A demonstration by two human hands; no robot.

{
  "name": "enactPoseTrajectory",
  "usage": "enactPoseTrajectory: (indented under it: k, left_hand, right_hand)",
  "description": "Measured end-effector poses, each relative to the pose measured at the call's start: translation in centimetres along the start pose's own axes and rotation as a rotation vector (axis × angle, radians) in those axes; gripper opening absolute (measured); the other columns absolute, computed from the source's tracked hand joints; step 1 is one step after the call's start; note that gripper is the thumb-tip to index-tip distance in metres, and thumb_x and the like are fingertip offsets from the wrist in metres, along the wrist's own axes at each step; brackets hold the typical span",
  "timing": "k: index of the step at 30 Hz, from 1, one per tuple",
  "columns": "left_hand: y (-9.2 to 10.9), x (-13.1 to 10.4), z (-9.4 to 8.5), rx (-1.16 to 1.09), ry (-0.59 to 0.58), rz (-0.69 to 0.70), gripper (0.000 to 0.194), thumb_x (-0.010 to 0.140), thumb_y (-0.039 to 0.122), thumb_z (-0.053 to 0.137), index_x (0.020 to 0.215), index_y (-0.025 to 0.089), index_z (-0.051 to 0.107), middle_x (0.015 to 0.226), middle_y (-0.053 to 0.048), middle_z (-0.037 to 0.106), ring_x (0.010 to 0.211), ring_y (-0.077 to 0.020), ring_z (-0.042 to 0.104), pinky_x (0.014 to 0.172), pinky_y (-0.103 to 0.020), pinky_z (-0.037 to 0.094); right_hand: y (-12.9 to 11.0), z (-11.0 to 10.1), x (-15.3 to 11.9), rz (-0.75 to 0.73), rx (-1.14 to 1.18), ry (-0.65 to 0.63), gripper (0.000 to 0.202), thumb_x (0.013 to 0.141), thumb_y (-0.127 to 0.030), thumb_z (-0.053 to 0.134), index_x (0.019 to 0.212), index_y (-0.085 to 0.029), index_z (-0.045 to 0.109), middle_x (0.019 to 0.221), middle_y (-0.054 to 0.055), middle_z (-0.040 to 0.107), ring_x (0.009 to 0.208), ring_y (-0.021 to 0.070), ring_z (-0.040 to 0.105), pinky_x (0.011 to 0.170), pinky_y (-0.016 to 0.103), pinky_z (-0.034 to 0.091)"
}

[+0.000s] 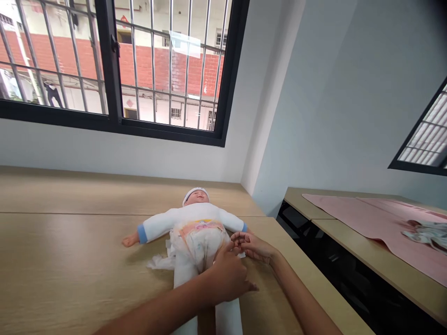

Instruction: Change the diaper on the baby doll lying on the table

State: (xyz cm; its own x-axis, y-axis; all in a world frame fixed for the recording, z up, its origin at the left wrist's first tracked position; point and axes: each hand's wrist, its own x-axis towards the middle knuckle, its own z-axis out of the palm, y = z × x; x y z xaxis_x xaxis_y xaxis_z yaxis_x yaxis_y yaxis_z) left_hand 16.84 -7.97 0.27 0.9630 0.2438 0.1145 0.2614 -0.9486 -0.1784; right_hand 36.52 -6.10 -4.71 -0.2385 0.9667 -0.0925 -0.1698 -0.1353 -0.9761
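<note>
The doll (190, 215) lies face up on the worktop (87, 265), arms spread wide and legs towards the person; this position appears to leave its middle exposed and within reach of both hands. A diaper (206, 242) covers the doll's hips and lower belly, with a loose white flap (162, 263) trailing from the hip on the side away from the right hand. The left hand (230, 277) crosses above the doll's thighs, fingers bent at the diaper's opposite edge, presumably to work there jointly with the right. The right hand (256, 246) stands beside that same hip, fingers curled, close to the left fingertips. Whether either hand pinches the diaper's edge cannot be determined: the fingers obscure the contact.
</note>
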Motion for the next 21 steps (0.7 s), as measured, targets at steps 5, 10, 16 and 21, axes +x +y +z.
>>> enactPoseTrajectory:
  k: [5,10,16,21]
  left_hand:
    - [-0.3,-0.4,-0.9,0.014,-0.027,0.008,0.055,0.094,0.056,0.041,0.073,0.018,0.076,0.072,-0.006,0.073,0.102,-0.0252,0.061,0.104,-0.042,0.035]
    - [-1.4,-1.1,-3.8,-0.093,0.043,0.049,0.043,0.092,0.049,0.049,0.069,0.019,0.07,0.075,-0.005,0.071,0.096,-0.0215,0.061,0.093,-0.037,0.041]
    - [-2.9,-2.0,-6.7,-0.168,0.086,-0.029,0.031,0.094,0.034,0.046,0.078,0.019,0.067,0.08,-0.002,0.07,0.083,-0.0183,0.06,0.086,-0.034,0.04]
    - [-3.6,-1.7,-6.3,-0.191,0.057,-0.084,0.026,0.091,0.034,0.05,0.079,0.019,0.068,0.081,-0.002,0.069,0.088,-0.0206,0.058,0.088,-0.036,0.039]
  right_hand:
    - [0.1,-0.2,0.1,0.009,-0.019,-0.02,0.04,0.063,-0.013,0.075,0.101,-0.016,0.063,0.083,0.0,0.059,0.071,0.0071,0.053,0.065,0.018,0.039]
    - [-0.2,0.0,-0.2,0.014,-0.021,-0.011,0.041,0.061,-0.015,0.076,0.099,-0.016,0.063,0.083,0.0,0.06,0.072,0.0079,0.054,0.066,0.018,0.04]
    - [-0.1,0.2,-0.1,-0.003,-0.018,0.002,0.038,0.06,-0.014,0.074,0.097,-0.016,0.063,0.089,0.001,0.06,0.076,0.0092,0.055,0.066,0.019,0.04]
    - [-0.8,0.2,-0.6,0.014,-0.049,-0.049,0.039,0.061,-0.013,0.074,0.098,-0.016,0.062,0.083,0.0,0.058,0.073,0.0093,0.054,0.064,0.019,0.039]
